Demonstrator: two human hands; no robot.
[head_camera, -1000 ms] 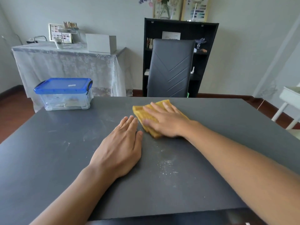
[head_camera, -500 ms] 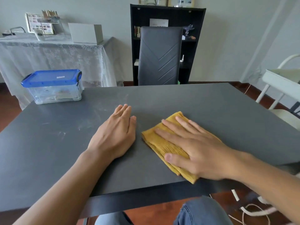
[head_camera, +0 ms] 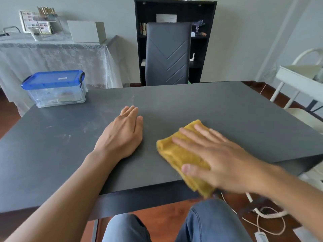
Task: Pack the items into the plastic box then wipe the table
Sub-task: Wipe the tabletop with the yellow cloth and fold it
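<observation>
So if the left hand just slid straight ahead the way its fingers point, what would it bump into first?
Probably nothing on the table: the left hand points at its far edge, with the plastic box well to its left. Beyond the edge stands the grey chair, though depth is unclear.

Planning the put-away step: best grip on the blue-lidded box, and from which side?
Probably a two-handed grip on the short end walls of the plastic box, just beneath the blue lid, coming in from both ends. The lid overhangs the clear walls, giving the fingers a ledge, and a dark latch shows at the right end, so it appears closed. The box stands upright at the table's far left corner.
</observation>
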